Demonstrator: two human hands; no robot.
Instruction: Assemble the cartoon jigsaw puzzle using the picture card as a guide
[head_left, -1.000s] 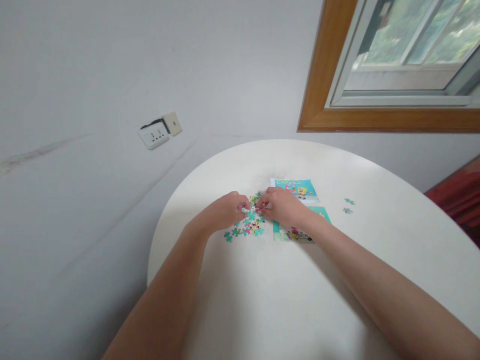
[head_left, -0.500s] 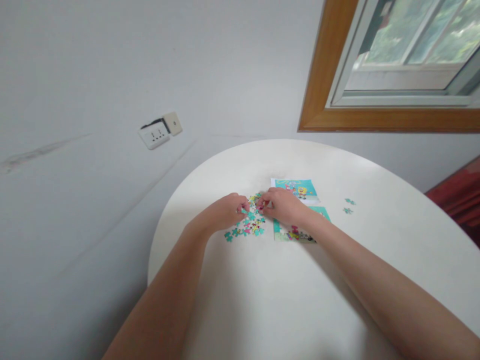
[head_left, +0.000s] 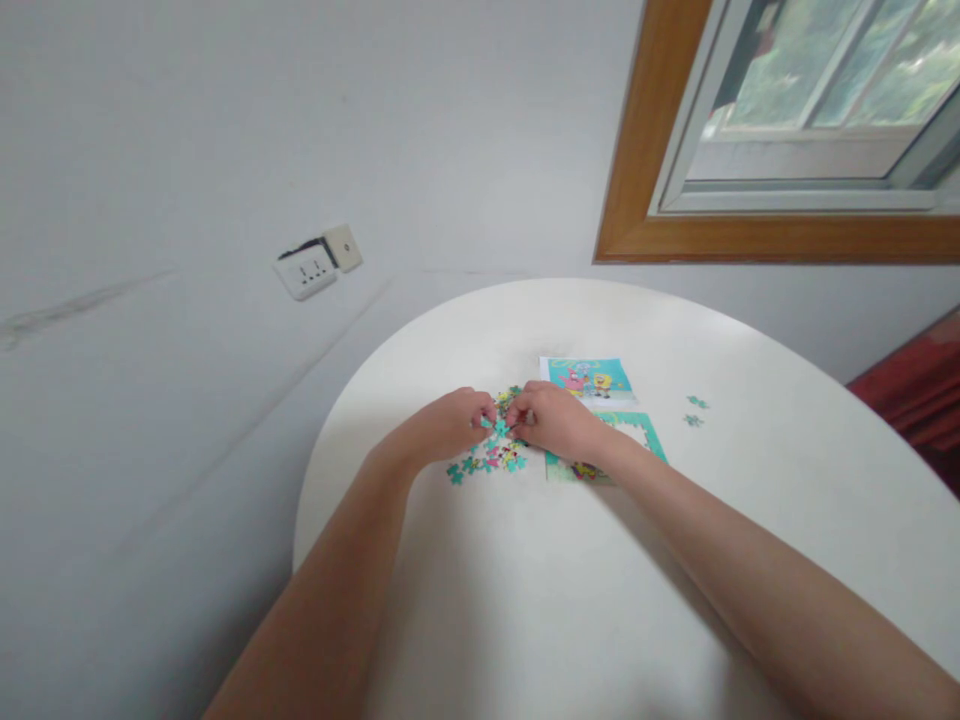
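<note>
Loose jigsaw puzzle pieces, mostly teal with some yellow and pink, lie in a pile between and below my hands. My left hand is at the pile's left side, thumb and fingers pinched on a small teal puzzle piece. From the right, my right hand reaches over the pile, its fingertips closed on a puzzle piece beside another teal piece. Under my right wrist lies a partly filled puzzle board with a teal border, part of it hidden by the hand and forearm.
Behind the board lies a printed cartoon picture card. Several teal pieces sit apart on the right of the round white table. A wall with a socket stands at the left, and a wood-framed window behind.
My right hand has shifted slightly left and down over the pile, uncovering more of the picture card and board. My left hand has hardly moved.
</note>
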